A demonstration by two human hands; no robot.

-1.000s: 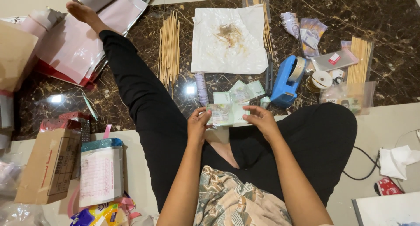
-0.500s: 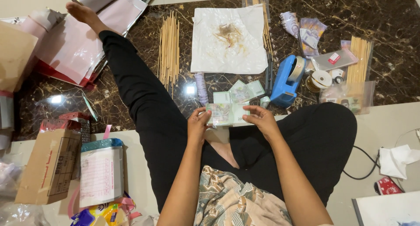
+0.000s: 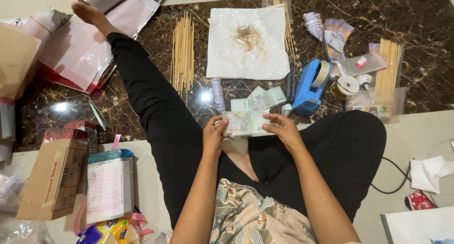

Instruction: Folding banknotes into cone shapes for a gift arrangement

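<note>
Banknote stack [image 3: 246, 122] is gripped at both short ends above the person's lap: the left hand [image 3: 215, 135] pinches its 9 o'clock edge and the right hand [image 3: 283, 129] pinches its 3 o'clock edge. More loose banknotes [image 3: 262, 98] lie on the dark marble floor [image 3: 425, 59] just at 12 o'clock of the stack. A blue tape dispenser [image 3: 309, 85] stands at 2 o'clock, a bundle of wooden skewers [image 3: 183, 52] at 11 o'clock, and a white plastic sheet [image 3: 248, 43] farther out at 12 o'clock.

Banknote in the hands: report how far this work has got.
Done: rolled banknotes lie at the top right. In hand: left hand and right hand hold a flat banknote by its ends. Left: loose banknotes and wooden skewers lie untouched on the floor.
</note>
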